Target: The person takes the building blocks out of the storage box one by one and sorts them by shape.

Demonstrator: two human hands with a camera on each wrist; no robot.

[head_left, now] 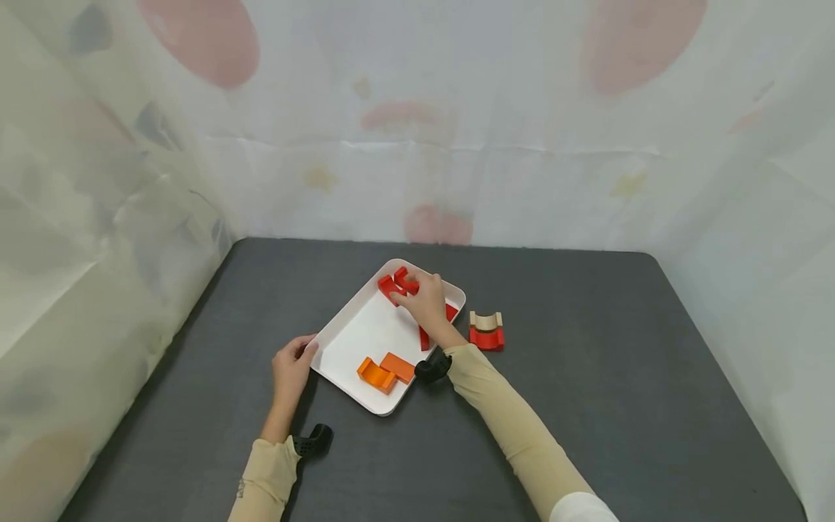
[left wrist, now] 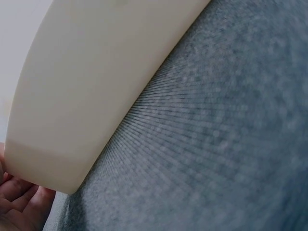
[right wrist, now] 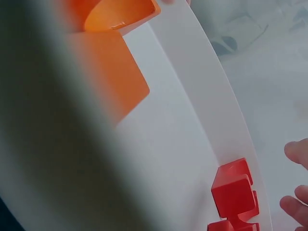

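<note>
On the dark grey felt table (head_left: 587, 406), field of work:
Tray: white rounded plastic tray (head_left: 352, 341), lying askew mid-table.
Left hand (head_left: 291, 368): fingers rest loosely curved against the tray's near-left edge, steadying it.
Right hand (head_left: 427, 301): fingers curled down over the red blocks (head_left: 394, 283) at the tray's far corner; whether it grips one, cannot tell.
In tray so far: red blocks, two orange blocks (head_left: 385, 372) near the front.
Left outside: red U-shaped block with a tan curved piece on it (head_left: 486, 330), just right of the tray.
Judgement: mostly loaded, that stack remaining.

Overhead head view; close wrist views
</note>
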